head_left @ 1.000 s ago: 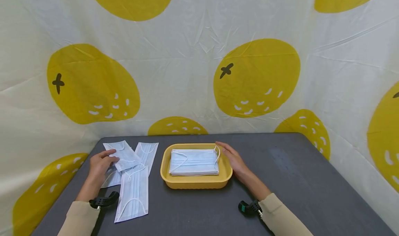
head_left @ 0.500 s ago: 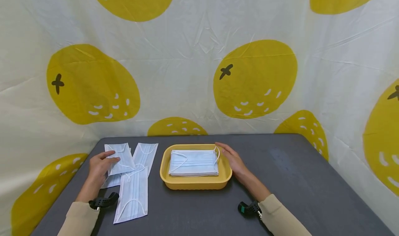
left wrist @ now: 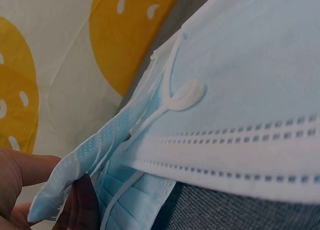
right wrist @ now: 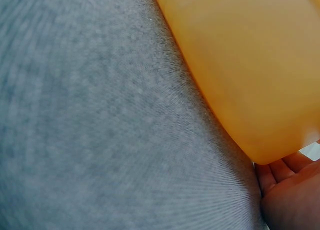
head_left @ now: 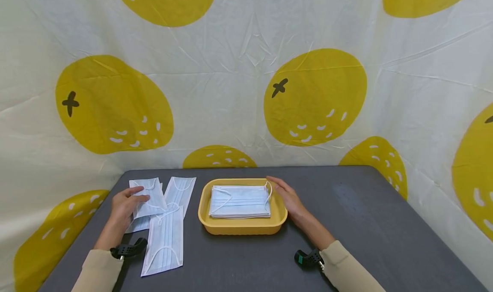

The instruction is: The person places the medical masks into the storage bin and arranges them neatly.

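We see a pale blue pleated face mask (head_left: 148, 195) with white ear loops, lying flat near the far left corner of the grey table (head_left: 366, 223), its long side running away from us; our left hand (head_left: 123, 206) pinches its near left edge. It overlaps further loose masks (head_left: 165, 236) of the same kind, spread along the left edge of the table. Beside these, toward the far edge at mid-table, stands a yellow tray (head_left: 242, 227), rectangular with rounded corners, holding a neat flat stack of masks (head_left: 239, 201). Our right hand (head_left: 289, 198) rests against the tray's right rim.
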